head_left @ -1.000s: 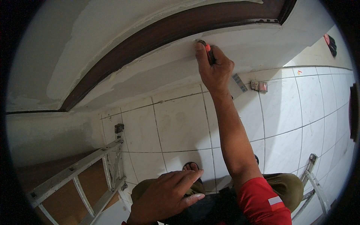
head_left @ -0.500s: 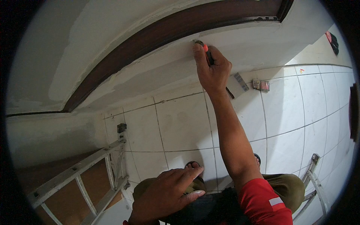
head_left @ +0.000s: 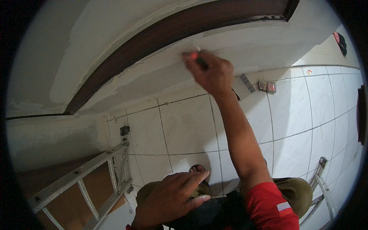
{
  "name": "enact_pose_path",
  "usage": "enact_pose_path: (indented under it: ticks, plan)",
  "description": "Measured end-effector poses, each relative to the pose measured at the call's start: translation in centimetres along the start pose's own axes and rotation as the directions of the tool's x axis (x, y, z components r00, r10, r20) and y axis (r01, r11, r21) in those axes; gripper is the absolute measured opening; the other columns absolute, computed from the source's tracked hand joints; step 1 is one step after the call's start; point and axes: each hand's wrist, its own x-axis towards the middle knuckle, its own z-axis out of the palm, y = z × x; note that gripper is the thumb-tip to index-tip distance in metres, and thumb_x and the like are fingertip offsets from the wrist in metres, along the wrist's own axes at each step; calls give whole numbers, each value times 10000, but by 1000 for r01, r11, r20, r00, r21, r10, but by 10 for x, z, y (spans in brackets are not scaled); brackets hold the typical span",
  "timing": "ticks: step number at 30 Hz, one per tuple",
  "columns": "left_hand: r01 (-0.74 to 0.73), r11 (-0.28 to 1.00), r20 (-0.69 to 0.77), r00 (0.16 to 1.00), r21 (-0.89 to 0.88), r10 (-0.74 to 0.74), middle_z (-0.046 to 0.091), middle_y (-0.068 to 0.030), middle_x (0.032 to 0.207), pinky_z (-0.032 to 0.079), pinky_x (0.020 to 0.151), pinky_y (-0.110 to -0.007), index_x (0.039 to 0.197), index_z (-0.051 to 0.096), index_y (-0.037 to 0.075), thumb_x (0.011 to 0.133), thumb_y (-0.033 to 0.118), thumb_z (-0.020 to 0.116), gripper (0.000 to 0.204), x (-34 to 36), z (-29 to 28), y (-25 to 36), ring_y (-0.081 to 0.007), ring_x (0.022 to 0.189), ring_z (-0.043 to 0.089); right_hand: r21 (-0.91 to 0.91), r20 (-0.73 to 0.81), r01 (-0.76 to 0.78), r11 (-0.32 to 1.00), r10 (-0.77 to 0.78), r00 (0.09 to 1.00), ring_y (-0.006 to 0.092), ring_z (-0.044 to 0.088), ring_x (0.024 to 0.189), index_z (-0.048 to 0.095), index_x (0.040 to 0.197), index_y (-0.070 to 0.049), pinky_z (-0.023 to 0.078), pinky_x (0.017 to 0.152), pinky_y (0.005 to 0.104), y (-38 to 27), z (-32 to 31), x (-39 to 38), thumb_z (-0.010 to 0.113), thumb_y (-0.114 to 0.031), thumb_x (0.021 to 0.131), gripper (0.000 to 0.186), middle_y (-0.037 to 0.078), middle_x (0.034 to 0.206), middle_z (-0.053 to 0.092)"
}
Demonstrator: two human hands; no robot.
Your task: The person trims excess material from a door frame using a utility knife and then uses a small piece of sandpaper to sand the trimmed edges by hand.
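My right hand (head_left: 212, 73) reaches out to the pale, patched wall (head_left: 161, 67), just below a dark brown wooden frame (head_left: 149, 36). It is closed around a small hand tool (head_left: 199, 59) with a black and red handle. Motion smears the fingertips and the tool, so its exact kind does not show. A thin pale tip or mark shows on the wall above the fingers. My left hand (head_left: 168, 197) lies over my left thigh with its fingers stretched out, holding nothing. Whitish dust coats its thumb.
A folded ladder (head_left: 82, 172) stands at the left; another ladder leg (head_left: 322, 180) shows at the lower right. On the tiled floor (head_left: 188, 126), by the wall's foot, lie a flat grey-printed piece (head_left: 246, 83) and small reddish packs (head_left: 267, 87). A dark object (head_left: 361, 115) borders the right edge.
My right hand has moved slightly left and down along the wall with the tool, which now looks blurred and tilted. The left hand has stayed in place.
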Motion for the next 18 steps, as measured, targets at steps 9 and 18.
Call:
enact_pose_path:
  ticks: [9, 18]
  plan:
    - [8, 1000, 6, 1000, 30, -8, 632, -275, 1480, 469, 1197, -522, 1596, 488, 23, 1108, 502, 609, 694, -1, -1, 4, -417, 1386, 622, 257, -28, -276, 926, 292, 956, 102, 581, 521, 662, 714, -66, 469, 500, 328, -7, -4, -15, 865, -373, 976, 452, 68, 586, 646]
    - [22, 1000, 20, 1000, -2, -22, 639, -282, 1473, 481, 1188, -543, 1604, 486, 39, 1098, 511, 622, 706, 0, -2, -1, -435, 1362, 638, 103, -157, -181, 978, 196, 968, 83, 536, 523, 653, 730, -65, 452, 487, 313, -7, -15, 4, 862, -351, 981, 434, 47, 568, 607]
